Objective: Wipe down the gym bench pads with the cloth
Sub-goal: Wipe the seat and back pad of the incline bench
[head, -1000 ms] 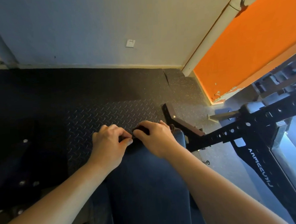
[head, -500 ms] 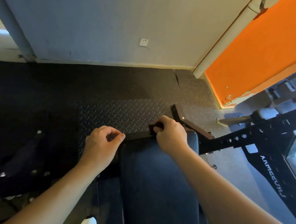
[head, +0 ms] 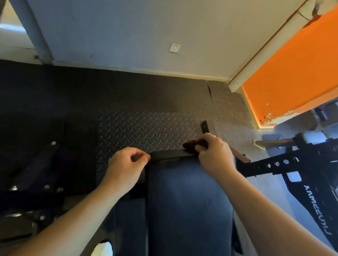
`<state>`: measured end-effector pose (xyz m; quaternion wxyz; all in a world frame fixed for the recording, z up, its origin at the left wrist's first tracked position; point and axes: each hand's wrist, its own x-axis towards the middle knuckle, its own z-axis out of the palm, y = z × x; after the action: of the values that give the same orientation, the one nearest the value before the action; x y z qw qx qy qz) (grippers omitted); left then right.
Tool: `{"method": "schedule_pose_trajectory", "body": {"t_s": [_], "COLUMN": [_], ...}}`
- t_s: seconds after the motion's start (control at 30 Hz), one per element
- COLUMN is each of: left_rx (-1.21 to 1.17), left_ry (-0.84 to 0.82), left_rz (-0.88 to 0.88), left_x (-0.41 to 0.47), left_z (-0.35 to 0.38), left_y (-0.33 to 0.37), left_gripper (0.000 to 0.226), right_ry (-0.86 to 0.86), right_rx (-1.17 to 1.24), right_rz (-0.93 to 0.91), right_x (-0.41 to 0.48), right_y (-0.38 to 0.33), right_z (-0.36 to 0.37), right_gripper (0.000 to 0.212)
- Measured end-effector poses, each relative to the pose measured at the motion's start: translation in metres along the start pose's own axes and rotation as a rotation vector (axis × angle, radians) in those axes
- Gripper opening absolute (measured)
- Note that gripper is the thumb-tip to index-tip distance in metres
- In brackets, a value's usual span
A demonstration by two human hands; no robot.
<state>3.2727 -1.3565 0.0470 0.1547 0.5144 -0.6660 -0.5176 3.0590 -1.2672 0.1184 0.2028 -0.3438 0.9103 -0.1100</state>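
The dark blue bench pad (head: 188,205) runs away from me down the middle of the view. At its far right corner my right hand (head: 213,156) grips a bunched dark cloth (head: 192,145). From there a flat dark band of the cloth (head: 171,154) lies along the pad's far edge. My left hand (head: 127,166) is at the far left corner, fingers curled, thumb and forefinger pinching the band's left end. Most of the pad's top is uncovered.
A black perforated rack frame (head: 304,159) juts in from the right, close to my right forearm. Dark equipment (head: 28,176) stands on the left. Black checker-plate matting (head: 144,129) lies beyond the pad, then a wall. A white object (head: 100,254) lies bottom left.
My hands were pinched together at the middle of the pad's far edge. They have drawn apart along it, the left going left and the right going right with the cloth.
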Motion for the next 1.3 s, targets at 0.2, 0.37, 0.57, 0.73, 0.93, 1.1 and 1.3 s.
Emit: {"method": "schedule_pose_trajectory", "body": {"t_s": [0.2, 0.37, 0.57, 0.73, 0.93, 1.1, 1.3], "left_rx": [-0.033, -0.032, -0.028, -0.027, -0.113, -0.277, -0.498], "left_ry": [0.016, 0.017, 0.039, 0.03, 0.086, 0.207, 0.227], "left_rz": [-0.058, -0.08, -0.069, -0.086, -0.119, -0.164, -0.102], "left_x": [-0.003, -0.002, -0.005, -0.009, -0.016, -0.021, -0.028], "left_z": [0.001, -0.003, -0.007, -0.005, -0.016, -0.032, -0.047], "left_y": [-0.004, -0.007, -0.008, -0.009, -0.01, -0.012, -0.024], "left_gripper": [0.011, 0.013, 0.015, 0.016, 0.012, 0.009, 0.015], "right_ry": [-0.056, -0.096, 0.042, 0.019, -0.091, -0.124, -0.024], "right_rx": [-0.017, 0.006, -0.012, -0.029, 0.161, 0.496, 0.601], "right_rz": [-0.185, -0.243, -0.013, -0.092, -0.232, -0.246, -0.204], "right_x": [-0.032, -0.024, -0.011, -0.034, -0.051, -0.075, -0.099], "right_y": [-0.067, -0.045, -0.013, -0.059, -0.078, -0.083, -0.098], "right_z": [0.055, 0.038, 0.014, 0.052, 0.062, 0.062, 0.085], "right_gripper": [0.016, 0.017, 0.013, 0.013, 0.02, 0.052, 0.046]}}
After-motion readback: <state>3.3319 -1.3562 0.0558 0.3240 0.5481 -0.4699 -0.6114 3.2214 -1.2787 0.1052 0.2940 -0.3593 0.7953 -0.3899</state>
